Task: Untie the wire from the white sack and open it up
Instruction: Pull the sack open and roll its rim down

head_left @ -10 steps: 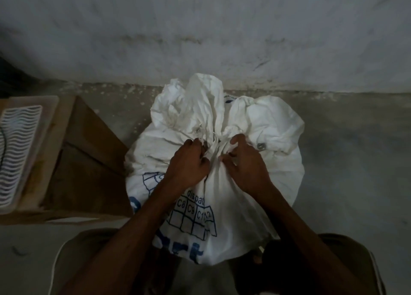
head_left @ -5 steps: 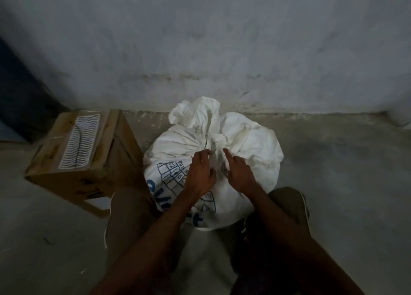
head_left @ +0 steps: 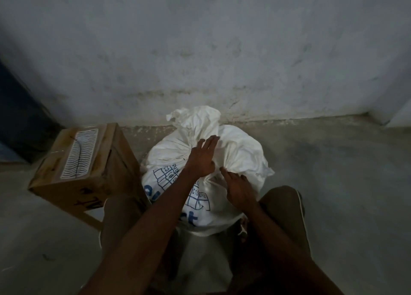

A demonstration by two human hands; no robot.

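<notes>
Two hands w/ fingers spread, holding nothing: left hand over the white sack top, right hand just nearer, touching cloth. Cardboard box left of both.

white sack blue print, brown box

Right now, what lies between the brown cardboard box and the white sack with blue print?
Nothing lies between the brown cardboard box and the white sack. The head view shows only a narrow strip of bare grey concrete floor.
</notes>
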